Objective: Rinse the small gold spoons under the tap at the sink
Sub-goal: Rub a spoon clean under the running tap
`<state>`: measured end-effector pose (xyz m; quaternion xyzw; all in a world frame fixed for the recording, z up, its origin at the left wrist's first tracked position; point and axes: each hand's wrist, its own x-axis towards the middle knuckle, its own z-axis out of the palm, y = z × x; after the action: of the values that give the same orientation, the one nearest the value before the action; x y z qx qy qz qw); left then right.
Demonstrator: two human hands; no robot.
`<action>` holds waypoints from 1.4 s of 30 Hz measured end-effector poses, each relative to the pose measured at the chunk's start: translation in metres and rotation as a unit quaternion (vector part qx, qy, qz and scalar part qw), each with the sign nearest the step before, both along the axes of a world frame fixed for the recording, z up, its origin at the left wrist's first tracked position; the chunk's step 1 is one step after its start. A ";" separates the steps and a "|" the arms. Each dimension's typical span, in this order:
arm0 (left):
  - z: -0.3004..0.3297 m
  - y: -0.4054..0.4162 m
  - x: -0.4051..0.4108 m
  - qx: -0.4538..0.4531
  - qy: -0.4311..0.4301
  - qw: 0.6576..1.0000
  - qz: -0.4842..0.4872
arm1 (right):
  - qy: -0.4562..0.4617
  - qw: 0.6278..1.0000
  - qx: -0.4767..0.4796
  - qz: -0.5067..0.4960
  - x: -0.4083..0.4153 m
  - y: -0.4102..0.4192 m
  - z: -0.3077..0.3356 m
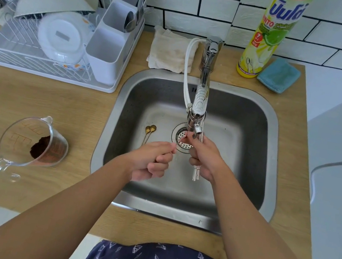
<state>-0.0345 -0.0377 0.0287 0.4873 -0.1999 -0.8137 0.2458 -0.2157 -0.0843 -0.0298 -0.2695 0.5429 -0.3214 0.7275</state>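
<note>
Your right hand [202, 157] grips pale white-handled utensils under the tap [201, 102]; your left hand [151, 160] is curled, its thumb and forefinger pinching something I cannot make out. Two small gold spoons [150, 130] lie on the sink [260, 159] floor left of the drain, seemingly unrinsed, so most of the task looks undone.

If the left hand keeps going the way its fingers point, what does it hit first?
Probably the right hand, just right of the left hand over the sink; the gap is small, though depth is unclear.
</note>
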 end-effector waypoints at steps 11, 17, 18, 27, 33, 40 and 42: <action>-0.005 -0.001 -0.011 -0.058 -0.168 0.982 -0.062 | 0.130 0.986 -0.103 0.033 0.015 0.009 0.000; -0.002 -0.001 -0.010 -0.051 -0.133 0.987 -0.070 | 0.162 0.981 -0.085 -0.060 0.013 0.001 0.005; -0.002 -0.001 -0.007 -0.042 -0.120 0.990 -0.068 | 0.147 0.984 -0.068 -0.073 0.013 0.002 0.005; 0.001 0.008 -0.001 0.028 -0.051 0.998 -0.031 | 0.127 0.984 -0.121 0.016 0.010 0.008 0.003; 0.004 0.003 -0.005 0.032 -0.035 0.999 -0.014 | 0.020 0.999 -0.038 -0.024 0.006 0.002 0.000; -0.002 0.008 0.003 0.125 0.182 0.969 0.110 | -0.058 0.995 -0.076 0.031 -0.005 0.003 -0.003; -0.004 0.012 -0.001 0.075 0.089 0.991 0.070 | -0.018 0.997 -0.070 0.000 -0.003 0.002 -0.004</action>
<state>-0.0351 -0.0261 0.0248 0.4429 -0.0809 -0.8473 0.2818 -0.2183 -0.0819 -0.0339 -0.3141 0.5055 -0.3634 0.7168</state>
